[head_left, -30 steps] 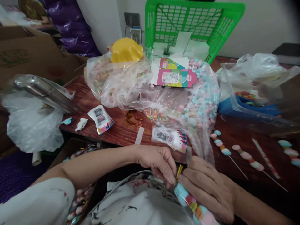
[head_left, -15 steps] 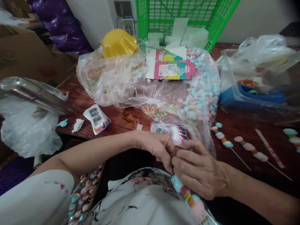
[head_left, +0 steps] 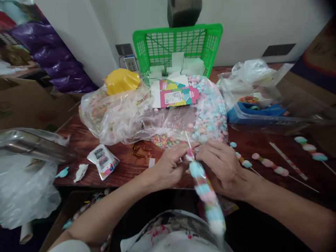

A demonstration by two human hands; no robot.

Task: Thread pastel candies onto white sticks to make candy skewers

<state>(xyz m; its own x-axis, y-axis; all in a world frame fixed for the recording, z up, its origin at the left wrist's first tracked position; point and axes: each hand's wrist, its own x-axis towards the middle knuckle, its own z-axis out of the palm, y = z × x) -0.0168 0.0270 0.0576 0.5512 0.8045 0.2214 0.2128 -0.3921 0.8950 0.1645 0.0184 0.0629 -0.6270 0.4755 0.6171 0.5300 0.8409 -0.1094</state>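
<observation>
Centrally, a candy skewer (head_left: 203, 187) in a clear sleeve is held over the near table (head_left: 126, 168) edge, stick end up. Left hand (head_left: 168, 166) and right hand (head_left: 223, 166) both have their grip pinched together at its neck, just under the thin stick. Judged light; soft pieces likely crush, film slippery; best taken at the stick end. Beyond: bulk candy bag (head_left: 210, 112), bare skewers (head_left: 270, 164), printed cards (head_left: 174, 96), green basket (head_left: 178, 45).

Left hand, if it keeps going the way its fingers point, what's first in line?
Probably the right hand: the left hand points rightward at the candy skewer pinched between them, their fingertips nearly touching. Depth is unclear.
</observation>
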